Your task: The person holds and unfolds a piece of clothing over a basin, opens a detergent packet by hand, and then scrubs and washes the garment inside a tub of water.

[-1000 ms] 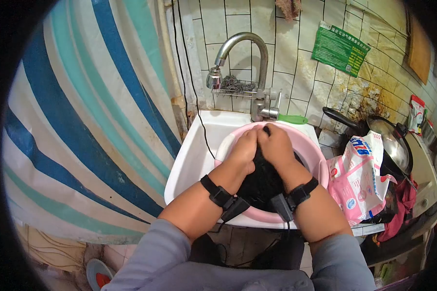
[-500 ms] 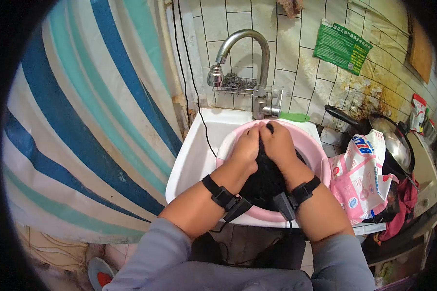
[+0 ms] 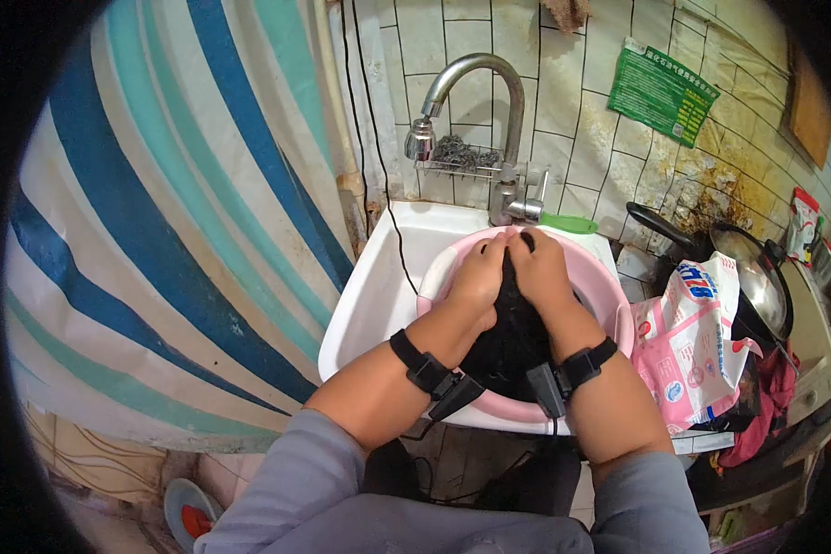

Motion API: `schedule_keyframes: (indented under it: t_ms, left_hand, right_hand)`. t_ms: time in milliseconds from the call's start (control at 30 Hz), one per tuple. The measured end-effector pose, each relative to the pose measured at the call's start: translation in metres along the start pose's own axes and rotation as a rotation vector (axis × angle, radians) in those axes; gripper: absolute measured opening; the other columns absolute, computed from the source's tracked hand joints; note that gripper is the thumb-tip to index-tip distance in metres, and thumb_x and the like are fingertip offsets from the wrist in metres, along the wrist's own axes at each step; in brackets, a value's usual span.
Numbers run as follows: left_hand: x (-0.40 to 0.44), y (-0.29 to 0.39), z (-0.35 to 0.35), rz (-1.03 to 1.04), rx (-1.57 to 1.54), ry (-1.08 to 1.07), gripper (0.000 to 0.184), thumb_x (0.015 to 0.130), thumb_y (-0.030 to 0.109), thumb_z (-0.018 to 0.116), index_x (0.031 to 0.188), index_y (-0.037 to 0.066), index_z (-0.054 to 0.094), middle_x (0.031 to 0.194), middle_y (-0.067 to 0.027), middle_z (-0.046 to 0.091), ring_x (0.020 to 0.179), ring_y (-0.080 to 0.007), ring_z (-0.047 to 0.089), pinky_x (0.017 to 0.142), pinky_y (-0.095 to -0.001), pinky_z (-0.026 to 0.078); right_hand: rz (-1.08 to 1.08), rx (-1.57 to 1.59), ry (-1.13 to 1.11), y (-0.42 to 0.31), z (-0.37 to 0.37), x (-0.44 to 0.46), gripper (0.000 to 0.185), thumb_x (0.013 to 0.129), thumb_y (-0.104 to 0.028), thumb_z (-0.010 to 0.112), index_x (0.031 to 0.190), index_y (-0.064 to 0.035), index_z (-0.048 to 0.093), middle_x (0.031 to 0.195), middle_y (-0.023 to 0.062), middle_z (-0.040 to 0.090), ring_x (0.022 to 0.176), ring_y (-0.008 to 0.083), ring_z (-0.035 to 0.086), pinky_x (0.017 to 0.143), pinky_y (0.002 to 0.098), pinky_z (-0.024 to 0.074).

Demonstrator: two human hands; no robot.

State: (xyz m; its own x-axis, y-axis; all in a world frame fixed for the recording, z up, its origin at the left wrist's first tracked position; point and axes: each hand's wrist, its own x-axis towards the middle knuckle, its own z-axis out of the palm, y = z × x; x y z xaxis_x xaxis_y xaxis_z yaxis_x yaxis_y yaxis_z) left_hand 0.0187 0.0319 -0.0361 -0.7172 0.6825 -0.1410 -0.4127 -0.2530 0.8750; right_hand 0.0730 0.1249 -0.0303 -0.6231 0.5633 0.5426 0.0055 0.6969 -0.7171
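Observation:
A pink basin [image 3: 625, 319] sits in the white sink [image 3: 346, 319]. Dark wet-looking cloth [image 3: 506, 343] fills much of the basin. Near the basin's far rim, my left hand [image 3: 478, 279] is closed on the upper part of this black cloth. My right hand [image 3: 540, 268] is closed on it too, directly beside the left, and a bit of black shows between its fingers. Both hands touch each other at the fingertips. Below them the cloth hangs down into the basin.
Behind the basin stands a metal faucet [image 3: 517, 120], with a green-handled object [image 3: 568, 223] beside its base. A pink and white bag [image 3: 688, 346] and a lidded pan [image 3: 757, 277] are at the right. A striped curtain [image 3: 175, 231] hangs at the left.
The whole view has shifted slightly, so the sink and faucet appear a little further right. Both hands keep their grip on the black cloth, with only small movement.

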Motion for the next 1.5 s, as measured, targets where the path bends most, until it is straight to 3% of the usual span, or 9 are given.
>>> schedule_keyframes:
  t_ms: [200,400,567,800,967,1167,1267,1333,1500]
  left_hand:
    - [-0.001,-0.006,0.005,0.153,0.230,-0.005,0.039,0.095,0.038,0.046,0.102,0.001,0.056,0.091,-0.0090,0.057,0.085,-0.0174,0.051,0.076,-0.0314,0.042]
    - [0.009,-0.007,-0.009,0.120,-0.028,-0.077,0.042,0.099,0.040,0.040,0.123,0.005,0.048,0.112,-0.0143,0.057,0.104,-0.0248,0.055,0.091,-0.0402,0.045]
    - [-0.010,0.002,0.008,0.077,0.094,-0.014,0.046,0.099,0.040,0.039,0.125,0.003,0.049,0.116,-0.0127,0.055,0.106,-0.0216,0.052,0.090,-0.0366,0.043]
    - [0.000,-0.003,0.003,0.145,0.176,0.033,0.059,0.097,0.048,0.042,0.131,0.000,0.045,0.128,-0.0148,0.051,0.115,-0.0227,0.049,0.098,-0.0347,0.039]
    - [0.037,-0.021,-0.015,0.176,-0.251,0.097,0.047,0.096,0.048,0.045,0.110,0.004,0.055,0.103,-0.0109,0.060,0.095,-0.0243,0.057,0.087,-0.0391,0.046]
    - [0.033,-0.021,-0.011,0.234,-0.250,0.141,0.042,0.094,0.046,0.049,0.105,0.005,0.055,0.097,-0.0093,0.060,0.090,-0.0245,0.058,0.084,-0.0399,0.048]
    - [0.038,-0.025,-0.014,0.233,-0.149,0.002,0.044,0.094,0.044,0.049,0.112,0.005,0.056,0.102,-0.0120,0.061,0.093,-0.0251,0.059,0.086,-0.0383,0.047]
    - [0.011,-0.004,-0.003,-0.145,-0.119,-0.206,0.046,0.096,0.043,0.048,0.118,0.003,0.057,0.106,-0.0141,0.064,0.094,-0.0251,0.061,0.087,-0.0369,0.048]
    - [0.022,-0.017,-0.009,-0.084,0.310,-0.180,0.044,0.095,0.034,0.055,0.119,-0.003,0.056,0.105,-0.0127,0.065,0.092,-0.0219,0.063,0.079,-0.0341,0.050]
  right_hand:
    - [0.122,-0.133,0.034,0.014,-0.004,0.007,0.041,0.090,-0.039,0.054,0.096,0.0001,0.063,0.087,0.0281,0.063,0.085,0.0458,0.060,0.074,0.0483,0.0481]
    - [-0.114,-0.122,-0.185,-0.035,-0.013,-0.015,0.035,0.086,-0.035,0.056,0.091,-0.0011,0.063,0.081,0.0269,0.062,0.081,0.0449,0.060,0.071,0.0473,0.0483]
    - [0.118,-0.023,-0.003,0.008,-0.009,0.007,0.035,0.090,-0.034,0.056,0.093,-0.0007,0.064,0.087,0.0267,0.063,0.086,0.0438,0.060,0.073,0.0461,0.0475]
    - [0.086,0.106,-0.035,0.019,-0.006,0.010,0.038,0.090,-0.037,0.058,0.101,-0.0016,0.061,0.089,0.0248,0.064,0.085,0.0395,0.062,0.077,0.0413,0.0472]
    - [-0.052,0.226,-0.317,0.016,-0.005,0.009,0.060,0.086,-0.043,0.064,0.128,-0.0027,0.051,0.131,0.0235,0.050,0.124,0.0347,0.046,0.105,0.0380,0.0343]
    - [0.008,0.149,-0.314,0.014,-0.005,0.006,0.040,0.087,-0.034,0.065,0.107,0.0013,0.063,0.092,0.0191,0.067,0.086,0.0280,0.064,0.079,0.0357,0.0482]
    - [0.163,0.298,-0.087,0.010,-0.008,0.009,0.034,0.088,-0.028,0.064,0.103,0.0020,0.064,0.089,0.0169,0.067,0.080,0.0226,0.061,0.074,0.0348,0.0474]
    - [0.210,0.336,-0.063,0.017,-0.009,0.014,0.031,0.090,-0.025,0.062,0.102,0.0032,0.063,0.086,0.0140,0.066,0.078,0.0193,0.059,0.073,0.0328,0.0472]
    - [0.198,0.439,0.258,0.025,-0.016,0.023,0.027,0.094,-0.021,0.057,0.103,0.0036,0.062,0.086,0.0125,0.065,0.078,0.0185,0.058,0.074,0.0309,0.0465]
